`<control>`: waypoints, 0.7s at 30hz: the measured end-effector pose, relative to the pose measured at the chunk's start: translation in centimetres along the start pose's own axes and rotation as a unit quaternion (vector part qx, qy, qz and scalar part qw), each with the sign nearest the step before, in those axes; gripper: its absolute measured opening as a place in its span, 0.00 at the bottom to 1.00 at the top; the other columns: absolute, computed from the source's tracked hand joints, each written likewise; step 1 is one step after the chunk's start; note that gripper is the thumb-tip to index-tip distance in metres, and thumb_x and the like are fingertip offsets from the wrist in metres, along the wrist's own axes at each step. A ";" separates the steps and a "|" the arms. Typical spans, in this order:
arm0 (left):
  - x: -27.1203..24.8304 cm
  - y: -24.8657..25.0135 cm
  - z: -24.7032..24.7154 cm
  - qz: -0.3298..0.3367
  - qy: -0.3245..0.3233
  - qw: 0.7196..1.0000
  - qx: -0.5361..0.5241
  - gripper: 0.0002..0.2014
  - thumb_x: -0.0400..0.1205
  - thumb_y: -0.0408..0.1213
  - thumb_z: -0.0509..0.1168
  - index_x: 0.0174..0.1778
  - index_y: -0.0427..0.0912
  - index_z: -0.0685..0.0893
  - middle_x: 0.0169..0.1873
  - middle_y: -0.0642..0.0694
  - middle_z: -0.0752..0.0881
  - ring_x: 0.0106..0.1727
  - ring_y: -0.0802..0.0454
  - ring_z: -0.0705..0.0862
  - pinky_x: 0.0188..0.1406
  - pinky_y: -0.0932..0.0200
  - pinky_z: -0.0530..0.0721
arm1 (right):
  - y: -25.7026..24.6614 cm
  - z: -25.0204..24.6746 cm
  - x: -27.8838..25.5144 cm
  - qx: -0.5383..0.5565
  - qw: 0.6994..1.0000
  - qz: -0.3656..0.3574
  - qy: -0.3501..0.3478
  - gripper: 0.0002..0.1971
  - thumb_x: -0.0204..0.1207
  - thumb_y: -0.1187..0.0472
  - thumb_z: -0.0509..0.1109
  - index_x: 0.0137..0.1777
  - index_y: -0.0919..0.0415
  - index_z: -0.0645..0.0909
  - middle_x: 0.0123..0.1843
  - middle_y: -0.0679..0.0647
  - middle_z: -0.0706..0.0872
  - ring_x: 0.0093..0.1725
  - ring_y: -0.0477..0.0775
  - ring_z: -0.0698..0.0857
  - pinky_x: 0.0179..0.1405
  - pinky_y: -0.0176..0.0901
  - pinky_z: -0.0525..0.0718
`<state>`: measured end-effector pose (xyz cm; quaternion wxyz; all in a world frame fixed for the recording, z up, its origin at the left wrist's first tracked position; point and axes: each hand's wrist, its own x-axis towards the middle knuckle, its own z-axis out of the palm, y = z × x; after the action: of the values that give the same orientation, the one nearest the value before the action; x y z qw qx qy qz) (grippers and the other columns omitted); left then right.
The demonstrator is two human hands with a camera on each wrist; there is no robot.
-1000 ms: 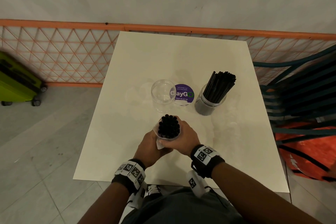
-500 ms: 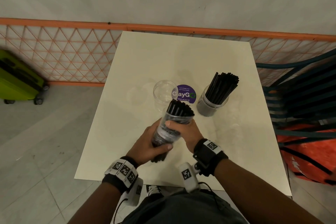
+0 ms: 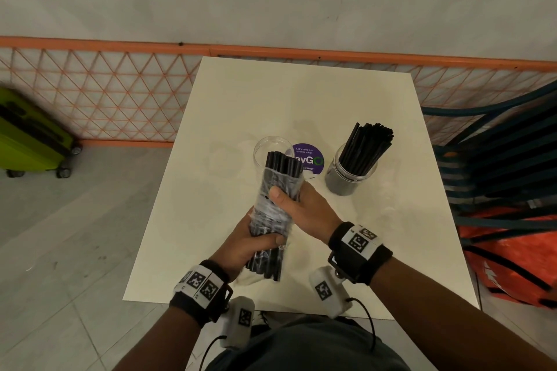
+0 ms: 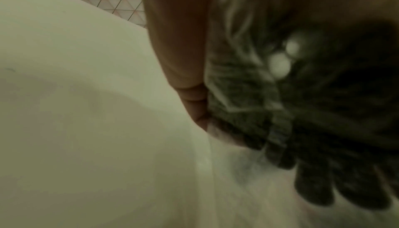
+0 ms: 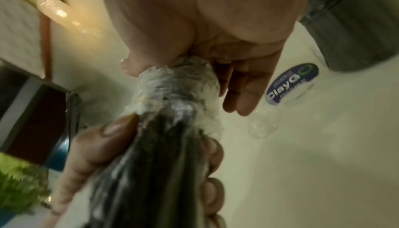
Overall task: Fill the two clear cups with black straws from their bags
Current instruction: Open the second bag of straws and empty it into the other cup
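A clear plastic bag of black straws (image 3: pixel 281 173) is held tilted over the white table (image 3: pixel 241 99), its open end with straw tips over the rim of the empty clear cup (image 3: pixel 265 144). My left hand (image 3: pixel 250 247) grips the bag's lower part. My right hand (image 3: pixel 301 208) grips its middle, thumb on top. In the right wrist view both hands wrap the crinkled bag (image 5: pixel 172 95). The left wrist view is blurred and shows the bag's bottom end (image 4: pixel 313 112). A second clear cup (image 3: pixel 346 178) to the right stands full of black straws (image 3: pixel 366 147).
A purple round sticker (image 3: pixel 309 159) lies on the table between the cups. An orange mesh fence (image 3: pixel 105 93) runs behind the table. A green suitcase (image 3: pixel 27 135) stands on the floor at left; stacked dark chairs (image 3: pixel 497 159) and an orange bag (image 3: pixel 512 256) stand at right.
The bag has gone from upright near the table's front edge to tilted forward, with its open end now at the empty cup. Both hands moved forward with it.
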<state>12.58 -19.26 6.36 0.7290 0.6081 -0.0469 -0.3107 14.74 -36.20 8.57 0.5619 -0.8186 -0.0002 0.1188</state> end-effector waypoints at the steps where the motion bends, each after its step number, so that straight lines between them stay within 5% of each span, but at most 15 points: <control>1: -0.1 0.1 0.1 -0.001 -0.001 1.000 -0.017 0.27 0.71 0.28 0.73 0.68 0.43 0.79 0.55 0.47 0.91 0.58 0.49 0.88 0.56 0.60 0.85 | 0.2 -0.3 -0.1 -0.062 0.998 0.003 0.010 0.34 0.70 0.23 0.61 0.71 0.41 0.73 0.65 0.51 0.84 0.65 0.50 0.82 0.65 0.56 0.82; 4: -0.2 0.2 -0.1 -0.020 -0.001 0.998 -0.055 0.30 0.68 0.36 0.76 0.68 0.40 0.79 0.52 0.45 0.91 0.56 0.46 0.89 0.54 0.57 0.86 | 0.0 -1.5 -0.9 -0.183 0.980 -0.030 0.072 0.53 0.68 0.22 0.61 0.85 0.53 0.50 0.83 0.58 0.63 0.80 0.55 0.66 0.77 0.56 0.71; 6: -0.3 0.4 -0.3 -0.031 -0.005 0.997 -0.073 0.30 0.66 0.38 0.76 0.66 0.39 0.81 0.51 0.45 0.92 0.53 0.46 0.90 0.50 0.58 0.87 | -1.0 -2.7 -1.7 -0.288 0.941 -0.158 0.085 0.49 0.76 0.33 0.64 0.86 0.61 0.47 0.87 0.59 0.56 0.85 0.57 0.58 0.82 0.57 0.63; 9: -0.3 0.6 -0.5 -0.040 -0.006 0.995 -0.091 0.28 0.66 0.38 0.76 0.63 0.40 0.83 0.50 0.44 0.92 0.51 0.47 0.90 0.50 0.56 0.87 | -2.0 -4.1 -1.9 -0.445 0.834 -0.325 0.022 0.41 0.73 0.50 0.64 0.85 0.60 0.55 0.87 0.58 0.58 0.86 0.61 0.54 0.81 0.67 0.59; 11: -0.3 0.6 -0.6 -0.043 -0.003 0.994 -0.101 0.28 0.67 0.37 0.76 0.64 0.38 0.82 0.52 0.40 0.89 0.54 0.43 0.87 0.54 0.50 0.84 | -2.1 -4.5 -1.6 -0.538 0.758 -0.367 -0.021 0.43 0.67 0.55 0.64 0.85 0.56 0.57 0.87 0.58 0.59 0.86 0.64 0.52 0.80 0.70 0.57; 14: -0.3 1.1 -0.5 -0.060 -0.023 0.992 -0.106 0.26 0.66 0.36 0.76 0.60 0.36 0.84 0.49 0.36 0.87 0.52 0.39 0.85 0.54 0.46 0.83 | -2.6 -4.6 -0.7 -0.623 0.660 -0.417 -0.043 0.36 0.76 0.61 0.59 0.85 0.51 0.56 0.86 0.57 0.60 0.86 0.68 0.54 0.81 0.72 0.55; 17: -0.3 2.0 0.0 -0.076 -0.050 0.992 -0.089 0.21 0.65 0.35 0.76 0.55 0.37 0.88 0.47 0.36 0.90 0.50 0.38 0.88 0.55 0.44 0.84 | -3.1 -4.0 0.6 -0.606 0.625 -0.484 -0.090 0.24 0.86 0.59 0.49 0.82 0.52 0.64 0.81 0.57 0.72 0.82 0.67 0.65 0.81 0.69 0.58; 21: -0.7 3.9 0.0 -0.071 -0.046 0.996 -0.032 0.19 0.66 0.38 0.76 0.53 0.38 0.88 0.47 0.39 0.92 0.53 0.43 0.89 0.54 0.53 0.88 | -3.3 -2.4 1.2 -0.541 0.630 -0.546 -0.113 0.19 0.84 0.62 0.56 0.72 0.59 0.78 0.61 0.57 0.87 0.60 0.63 0.84 0.66 0.62 0.77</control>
<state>13.56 -18.66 10.11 0.7211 0.5716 -0.0277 -0.3905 16.85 -37.01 12.22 -0.0242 -0.8057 -0.5752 -0.1393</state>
